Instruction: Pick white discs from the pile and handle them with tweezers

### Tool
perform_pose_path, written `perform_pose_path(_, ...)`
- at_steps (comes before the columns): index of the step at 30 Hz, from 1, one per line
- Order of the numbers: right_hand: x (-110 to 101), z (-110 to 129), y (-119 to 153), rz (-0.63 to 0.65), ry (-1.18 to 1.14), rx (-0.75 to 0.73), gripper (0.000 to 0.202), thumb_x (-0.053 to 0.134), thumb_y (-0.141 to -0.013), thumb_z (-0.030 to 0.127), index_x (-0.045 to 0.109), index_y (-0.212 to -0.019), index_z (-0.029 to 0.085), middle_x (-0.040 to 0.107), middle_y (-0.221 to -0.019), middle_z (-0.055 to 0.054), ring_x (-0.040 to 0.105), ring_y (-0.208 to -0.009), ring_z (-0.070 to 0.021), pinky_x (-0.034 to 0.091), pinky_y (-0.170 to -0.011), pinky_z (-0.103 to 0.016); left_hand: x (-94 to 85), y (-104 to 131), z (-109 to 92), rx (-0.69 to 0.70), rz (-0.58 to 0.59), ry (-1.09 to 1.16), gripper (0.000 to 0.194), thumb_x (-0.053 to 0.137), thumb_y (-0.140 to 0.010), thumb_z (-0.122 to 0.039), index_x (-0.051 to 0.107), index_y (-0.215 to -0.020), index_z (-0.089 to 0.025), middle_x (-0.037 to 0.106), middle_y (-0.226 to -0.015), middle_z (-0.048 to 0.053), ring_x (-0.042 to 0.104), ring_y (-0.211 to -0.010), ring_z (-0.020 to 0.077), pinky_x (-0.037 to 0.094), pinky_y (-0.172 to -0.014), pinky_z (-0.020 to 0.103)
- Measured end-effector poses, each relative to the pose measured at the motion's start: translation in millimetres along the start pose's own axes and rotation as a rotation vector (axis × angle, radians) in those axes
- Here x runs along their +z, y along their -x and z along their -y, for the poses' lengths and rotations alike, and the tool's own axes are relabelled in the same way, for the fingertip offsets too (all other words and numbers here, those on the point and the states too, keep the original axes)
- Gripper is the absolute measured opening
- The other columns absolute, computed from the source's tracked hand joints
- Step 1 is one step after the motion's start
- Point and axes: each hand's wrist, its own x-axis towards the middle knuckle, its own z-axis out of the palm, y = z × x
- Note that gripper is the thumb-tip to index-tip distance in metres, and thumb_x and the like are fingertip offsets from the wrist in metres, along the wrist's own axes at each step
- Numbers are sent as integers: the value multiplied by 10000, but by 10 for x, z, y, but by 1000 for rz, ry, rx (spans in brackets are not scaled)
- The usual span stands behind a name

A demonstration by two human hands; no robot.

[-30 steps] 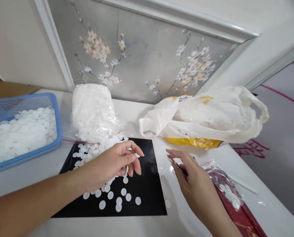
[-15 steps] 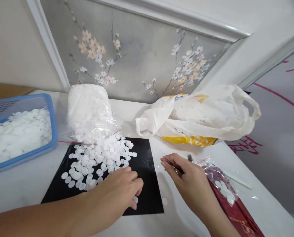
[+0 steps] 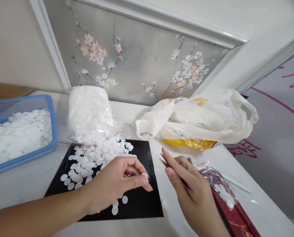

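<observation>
Between the thumb and fingers of my left hand (image 3: 123, 184) is a small white disc (image 3: 145, 175), held above a black mat (image 3: 147, 205). My right hand (image 3: 190, 187) is closed round a pair of tweezers (image 3: 163, 160), whose two tips stand apart and point left with nothing between them. A heap of loose white discs (image 3: 97, 153) spreads over the back left of the mat. A few single discs (image 3: 115, 207) lie on the mat just below my left hand.
A clear bag of discs (image 3: 90, 108) opens onto the heap. At the left stands a blue basket (image 3: 53, 125) full of discs. Behind my right hand lies a white plastic bag (image 3: 198, 118). A red packet (image 3: 235, 214) with a small clear bag (image 3: 224, 194) is at the right.
My left hand has lifted off the mat and turned, now showing a disc in its fingers. The tweezers in my right hand have come into clearer view with their tips apart.
</observation>
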Motion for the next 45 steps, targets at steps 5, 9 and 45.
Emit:
perform_pose_path(5,27,99,82,16,-53,-90,352,551,-923,156,648,-1250,243,649,-802,-31,617,-623,-120,526,-553,-206,-38,-14,17,-7,-37,56,261,630,-834,-447,664,-905,-198,776,-888,20,628,-893,190,382,-757,296)
perform_pose_path(9,50,86,104,60,-83,-134,366,562,-908,114,655,-1237,248,658,-791,-22,626,-631,-114,519,-553,-203,-47,-2,1,-9,-25,49,250,638,-833,-436,678,-908,-200,776,-877,12,636,-868,183,394,-750,287)
perform_pose_path(45,68,114,124,92,-113,-163,361,562,-910,117,658,-1234,245,671,-776,-17,625,-600,-102,509,-530,-185,-71,43,-86,-9,27,-24,170,638,-840,-354,700,-875,-199,776,-845,-15,630,-838,139,434,-744,235)
